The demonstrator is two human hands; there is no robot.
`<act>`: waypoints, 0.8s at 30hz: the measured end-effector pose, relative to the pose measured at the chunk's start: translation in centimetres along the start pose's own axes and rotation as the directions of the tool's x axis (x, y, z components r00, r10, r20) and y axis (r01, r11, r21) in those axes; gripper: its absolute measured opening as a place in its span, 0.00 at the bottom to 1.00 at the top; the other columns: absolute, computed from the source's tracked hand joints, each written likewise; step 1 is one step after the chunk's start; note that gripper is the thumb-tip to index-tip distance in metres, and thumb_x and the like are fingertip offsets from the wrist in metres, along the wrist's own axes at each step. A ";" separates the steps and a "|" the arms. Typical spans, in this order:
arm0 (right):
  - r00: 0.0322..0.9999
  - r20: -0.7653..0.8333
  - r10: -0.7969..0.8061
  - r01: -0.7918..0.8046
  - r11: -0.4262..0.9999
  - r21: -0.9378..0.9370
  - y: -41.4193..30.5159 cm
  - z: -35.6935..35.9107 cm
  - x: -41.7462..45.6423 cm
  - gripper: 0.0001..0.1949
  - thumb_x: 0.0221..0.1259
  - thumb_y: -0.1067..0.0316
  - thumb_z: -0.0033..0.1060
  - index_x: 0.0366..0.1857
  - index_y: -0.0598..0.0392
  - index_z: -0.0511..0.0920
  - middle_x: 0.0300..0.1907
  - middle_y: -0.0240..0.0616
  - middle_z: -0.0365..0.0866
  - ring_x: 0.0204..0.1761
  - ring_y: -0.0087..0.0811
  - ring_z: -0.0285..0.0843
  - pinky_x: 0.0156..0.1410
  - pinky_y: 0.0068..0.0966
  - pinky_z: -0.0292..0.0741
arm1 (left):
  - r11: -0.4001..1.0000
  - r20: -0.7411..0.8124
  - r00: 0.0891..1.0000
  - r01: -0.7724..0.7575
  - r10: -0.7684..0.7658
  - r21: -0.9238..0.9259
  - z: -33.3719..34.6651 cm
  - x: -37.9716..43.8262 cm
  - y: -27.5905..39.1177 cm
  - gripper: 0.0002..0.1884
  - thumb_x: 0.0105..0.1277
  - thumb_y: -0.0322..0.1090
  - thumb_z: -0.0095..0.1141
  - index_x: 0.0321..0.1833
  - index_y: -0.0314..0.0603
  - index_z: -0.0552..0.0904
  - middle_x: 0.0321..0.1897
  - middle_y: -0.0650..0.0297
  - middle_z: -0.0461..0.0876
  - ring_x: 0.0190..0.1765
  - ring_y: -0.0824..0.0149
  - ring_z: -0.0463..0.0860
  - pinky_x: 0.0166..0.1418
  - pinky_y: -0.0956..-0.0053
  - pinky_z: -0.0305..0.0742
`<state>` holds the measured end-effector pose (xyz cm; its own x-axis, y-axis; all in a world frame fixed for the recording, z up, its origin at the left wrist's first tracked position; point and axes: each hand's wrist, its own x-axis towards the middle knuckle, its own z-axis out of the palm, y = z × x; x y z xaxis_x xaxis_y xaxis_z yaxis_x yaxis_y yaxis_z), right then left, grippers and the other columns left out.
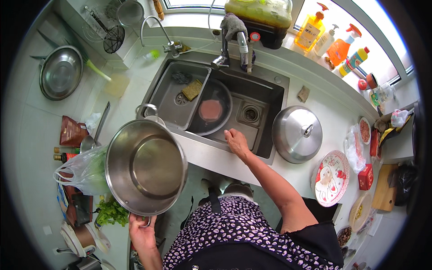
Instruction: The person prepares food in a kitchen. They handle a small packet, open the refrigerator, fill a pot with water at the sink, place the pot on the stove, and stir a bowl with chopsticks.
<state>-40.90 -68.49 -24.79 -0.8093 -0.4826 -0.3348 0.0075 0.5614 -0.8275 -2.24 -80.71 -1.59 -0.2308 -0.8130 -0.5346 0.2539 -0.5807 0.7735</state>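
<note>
My left hand (141,229) grips the near loop handle of a large stainless steel stockpot (116,162). The pot is tilted so that its inside faces me, left of the sink's front edge; its far handle is near the sink's left corner. My right hand (237,142) is held with curled fingers over the front rim of the sink (270,145), nothing visible in it. In the sink, a round metal basin (222,126) holds a pinkish patch that I cannot identify. Beside it, a rectangular drain tray (162,108) carries a yellow-green sponge (192,90) and a dark scouring pad (181,77).
Right of the sink stands a domed steel lid (293,135), then a decorated enamel basin (330,179). A chrome faucet (242,47) rises behind the sink. On the left are a plastic bag of greens (86,172), a ladle (101,125) and leafy celery (113,212). Bottles (308,32) line the windowsill.
</note>
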 end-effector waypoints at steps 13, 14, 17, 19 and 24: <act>0.904 0.375 0.207 -0.314 0.915 0.253 2.6 1.0 6.0 0.15 0.72 0.56 0.53 0.33 0.57 0.78 0.31 0.33 0.79 0.34 0.29 0.78 0.41 0.28 0.75 | 0.976 -0.129 0.987 -0.114 0.091 -0.185 -3.3 -2.6 -2.0 0.36 0.53 0.16 0.42 0.71 0.36 0.69 0.67 0.56 0.74 0.70 0.57 0.73 0.70 0.47 0.75; 0.872 0.426 0.242 -0.387 0.874 0.295 2.6 1.6 6.7 0.14 0.72 0.56 0.53 0.33 0.55 0.78 0.31 0.33 0.78 0.34 0.28 0.78 0.40 0.28 0.74 | 0.974 -0.143 0.985 -0.125 0.099 -0.187 -3.2 -2.8 -2.0 0.35 0.53 0.16 0.42 0.70 0.35 0.69 0.67 0.55 0.74 0.70 0.57 0.73 0.70 0.47 0.75; 0.812 0.513 0.279 -0.482 0.816 0.320 3.1 3.4 8.4 0.12 0.72 0.56 0.54 0.34 0.52 0.78 0.32 0.32 0.77 0.34 0.28 0.78 0.39 0.28 0.74 | 0.969 -0.173 0.979 -0.144 0.109 -0.203 -2.6 -3.5 -2.0 0.35 0.53 0.16 0.42 0.70 0.35 0.69 0.67 0.55 0.74 0.71 0.56 0.72 0.71 0.46 0.74; 0.799 0.520 0.303 -0.514 0.793 0.327 2.9 4.4 8.8 0.12 0.72 0.56 0.54 0.34 0.52 0.78 0.32 0.32 0.78 0.35 0.28 0.79 0.39 0.28 0.75 | 0.962 -0.187 0.977 -0.148 0.105 -0.228 -2.3 -3.9 -2.2 0.35 0.54 0.16 0.42 0.70 0.34 0.69 0.68 0.55 0.74 0.71 0.56 0.72 0.71 0.46 0.74; 0.773 0.500 0.390 -0.602 0.700 0.385 2.7 6.4 9.1 0.12 0.70 0.58 0.54 0.30 0.53 0.78 0.28 0.32 0.75 0.28 0.28 0.74 0.32 0.28 0.74 | 0.954 -0.182 0.978 -0.149 0.103 -0.262 -1.8 -4.6 -2.5 0.35 0.54 0.16 0.42 0.70 0.34 0.69 0.67 0.54 0.74 0.71 0.55 0.72 0.73 0.47 0.72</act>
<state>-44.48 -75.65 -32.95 -0.3292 -0.4904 -0.8069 0.7182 0.4247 -0.5512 -0.10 -75.60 -1.64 -0.0283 -0.8624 -0.5054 0.5224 -0.4438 0.7281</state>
